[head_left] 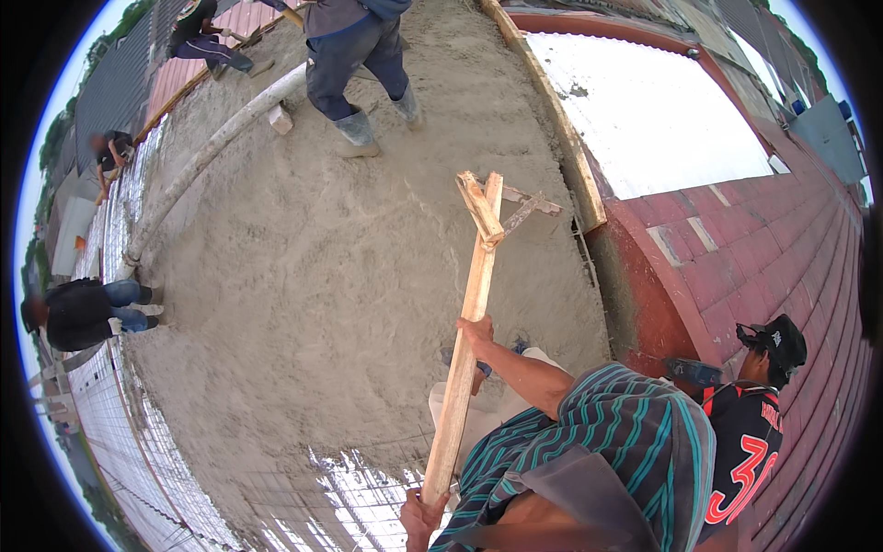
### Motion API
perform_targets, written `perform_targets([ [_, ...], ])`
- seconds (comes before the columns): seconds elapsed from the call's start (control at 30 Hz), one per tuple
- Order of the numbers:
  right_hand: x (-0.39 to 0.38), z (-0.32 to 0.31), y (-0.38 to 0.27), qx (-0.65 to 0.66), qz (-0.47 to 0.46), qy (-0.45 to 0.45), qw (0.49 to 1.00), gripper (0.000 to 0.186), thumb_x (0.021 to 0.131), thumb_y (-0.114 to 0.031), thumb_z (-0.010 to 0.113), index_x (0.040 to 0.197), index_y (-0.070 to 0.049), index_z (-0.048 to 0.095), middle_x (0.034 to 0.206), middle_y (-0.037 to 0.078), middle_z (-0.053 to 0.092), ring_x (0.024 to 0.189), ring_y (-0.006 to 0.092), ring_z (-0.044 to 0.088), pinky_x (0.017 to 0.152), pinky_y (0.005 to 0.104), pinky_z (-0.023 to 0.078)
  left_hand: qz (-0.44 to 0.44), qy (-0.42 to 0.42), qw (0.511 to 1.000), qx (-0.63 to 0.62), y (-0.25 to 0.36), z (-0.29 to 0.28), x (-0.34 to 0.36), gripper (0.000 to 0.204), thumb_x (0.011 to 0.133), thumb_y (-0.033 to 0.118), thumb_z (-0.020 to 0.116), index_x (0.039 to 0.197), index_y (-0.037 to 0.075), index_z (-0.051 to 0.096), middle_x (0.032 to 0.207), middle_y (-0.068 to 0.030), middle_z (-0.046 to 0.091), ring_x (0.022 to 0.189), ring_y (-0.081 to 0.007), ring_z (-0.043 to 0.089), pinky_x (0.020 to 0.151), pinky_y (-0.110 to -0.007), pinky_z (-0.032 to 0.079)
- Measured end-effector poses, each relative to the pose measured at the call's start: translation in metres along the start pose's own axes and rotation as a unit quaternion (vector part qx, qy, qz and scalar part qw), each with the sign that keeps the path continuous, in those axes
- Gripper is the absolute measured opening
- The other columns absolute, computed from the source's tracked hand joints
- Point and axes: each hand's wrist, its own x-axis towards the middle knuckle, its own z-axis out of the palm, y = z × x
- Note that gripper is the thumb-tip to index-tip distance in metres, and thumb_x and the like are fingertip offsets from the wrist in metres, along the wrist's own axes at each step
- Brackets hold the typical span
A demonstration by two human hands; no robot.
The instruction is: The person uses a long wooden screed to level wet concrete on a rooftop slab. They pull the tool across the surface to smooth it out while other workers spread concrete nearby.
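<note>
A long wooden rake (467, 313), its crosspiece head resting on wet concrete (322, 258), runs back to the person. The right hand (475, 333) wraps the shaft midway; the left hand (418, 515) grips its near end. Bare mesh (368, 501) lies just below. A worker in boots (354, 55) stands ahead. A hard pull could likely gouge the surface, or the head could snag the mesh.

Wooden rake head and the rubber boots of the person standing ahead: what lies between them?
In the head view, only wet grey concrete lies between the rake's crosspiece and the boots. The pale hose runs off to the left, outside that stretch.
</note>
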Motion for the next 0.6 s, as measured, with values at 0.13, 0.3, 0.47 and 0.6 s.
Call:
perform_targets([
  [0.13,0.102,-0.025,-0.121,-0.018,-0.075,0.047,0.996,0.069,0.07,-0.022,0.082,0.126,0.005,0.052,0.118,0.023,0.065,0.109,0.035,0.066,0.094,0.0461,0.054,0.089,-0.044,0.994,-0.045,0.09,0.029,0.106,0.066,0.081,0.054,0.076,0.104,-0.007,0.066,0.088,-0.025,0.071,0.083,-0.0347,0.071,0.071,-0.044,0.054],
  [0.3,0.228,-0.056,-0.255,-0.013,-0.178,0.049,0.983,0.065,0.069,-0.022,0.081,0.122,0.007,0.055,0.112,0.023,0.066,0.101,0.033,0.067,0.088,0.0444,0.055,0.194,-0.108,0.965,-0.14,0.238,0.075,0.208,0.078,0.082,0.068,0.066,0.101,-0.007,0.064,0.09,-0.0316,0.069,0.093,-0.0458,0.069,0.075,-0.05,0.054],
  [0.47,0.374,-0.062,-0.415,-0.025,-0.252,0.056,0.966,0.06,0.067,-0.021,0.08,0.115,0.008,0.059,0.106,0.022,0.067,0.092,0.0309,0.068,0.079,0.0445,0.056,0.194,-0.044,0.973,-0.119,0.429,0.115,0.314,0.077,0.083,0.069,0.063,0.103,-0.006,0.063,0.086,-0.029,0.069,0.087,-0.0462,0.069,0.073,-0.05,0.054],
  [0.6,0.517,-0.039,-0.579,-0.076,-0.32,0.033,0.944,0.067,0.07,-0.027,0.081,0.121,0.007,0.054,0.108,0.024,0.066,0.092,0.0329,0.068,0.079,0.0448,0.055,0.204,-0.01,0.96,-0.19,0.614,0.129,0.449,0.078,0.084,0.07,0.062,0.101,-0.006,0.063,0.085,-0.0279,0.07,0.082,-0.0456,0.07,0.073,-0.051,0.054],
])
